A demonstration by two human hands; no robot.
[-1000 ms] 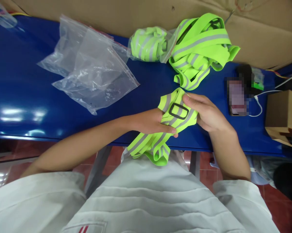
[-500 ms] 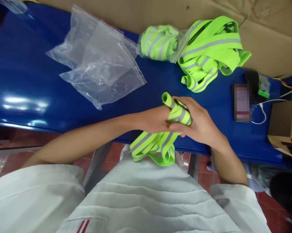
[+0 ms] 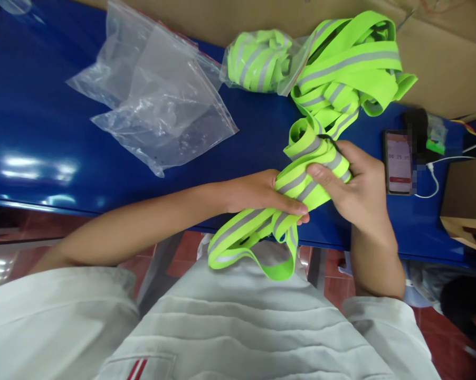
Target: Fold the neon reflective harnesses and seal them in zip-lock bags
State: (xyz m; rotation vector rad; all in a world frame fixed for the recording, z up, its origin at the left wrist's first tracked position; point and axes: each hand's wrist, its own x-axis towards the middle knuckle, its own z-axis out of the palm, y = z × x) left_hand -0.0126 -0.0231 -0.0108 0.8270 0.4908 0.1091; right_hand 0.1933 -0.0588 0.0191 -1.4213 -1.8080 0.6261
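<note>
Both my hands grip one neon-yellow reflective strap (image 3: 297, 182) with a grey stripe, gathered in folds above the table's front edge. My left hand (image 3: 267, 192) pinches the folds from the left, thumb on top. With its thumb pressed over the upper folds, my right hand (image 3: 357, 182) holds the bundle from the right. Loose loops of the strap hang below my left hand in front of my shirt. Just beyond lies a larger pile of similar straps (image 3: 349, 66); whether the held strap touches it I cannot tell.
Clear zip bags (image 3: 159, 100) lie at the left on the blue table (image 3: 32, 126). A bag with a rolled strap (image 3: 257, 60) sits at the back. To the right are a phone (image 3: 398, 163), a white cable (image 3: 436, 179) and a cardboard box (image 3: 467, 195). Someone's dark-haired head shows at lower right.
My right hand has moved right and slightly up, away from my left hand. The bundle between them has spread into wider folds, and the hanging loops have opened out.
</note>
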